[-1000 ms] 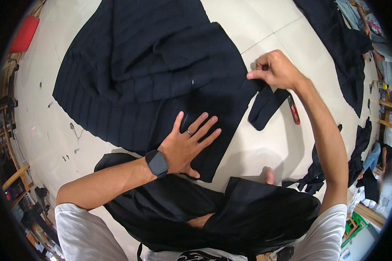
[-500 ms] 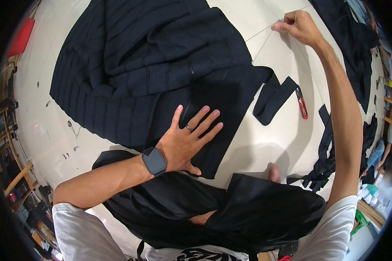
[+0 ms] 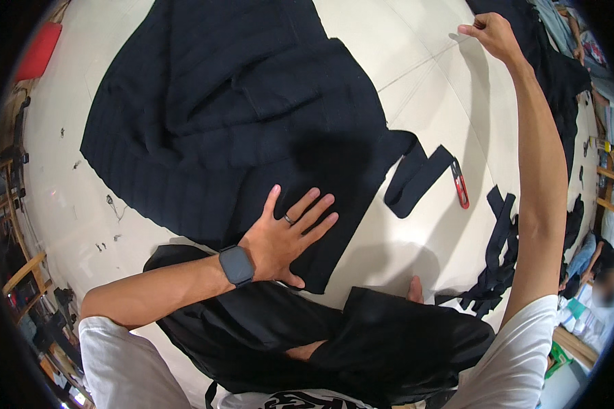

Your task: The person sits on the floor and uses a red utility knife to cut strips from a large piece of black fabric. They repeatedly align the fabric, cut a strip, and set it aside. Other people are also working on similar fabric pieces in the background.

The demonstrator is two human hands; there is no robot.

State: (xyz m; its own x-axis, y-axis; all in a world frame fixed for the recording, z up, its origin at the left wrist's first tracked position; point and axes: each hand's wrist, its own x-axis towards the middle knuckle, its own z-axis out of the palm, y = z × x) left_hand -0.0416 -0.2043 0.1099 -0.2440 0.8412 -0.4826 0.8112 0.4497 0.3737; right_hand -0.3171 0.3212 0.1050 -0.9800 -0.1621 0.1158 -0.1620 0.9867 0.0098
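My left hand [image 3: 278,242] lies flat with spread fingers on a large black knitted fabric [image 3: 266,129], pressing its near corner against the floor. Up at the far right, my right hand [image 3: 496,35] is raised off the floor, thumb and fingertips pinched together. Whatever is between those fingers, if anything, is too fine to make out. From the fabric's right edge a narrow black strip [image 3: 409,194] curls out over the tiles. Touching the strip's end is a pair of small red-handled thread snips [image 3: 461,187].
A heap of black fabric scraps [image 3: 494,266] lies to the right, with more dark cloth [image 3: 552,88] beyond my right forearm. Bits of lint dot the pale tiled floor [image 3: 54,177] at left. A red object [image 3: 39,51] is at the far left. Other people are at the right rim.
My right hand has moved a little farther right, still pinched. The fabric, strip, snips and left hand appear slightly lower as the view shifts; my left hand stays flat on the cloth.
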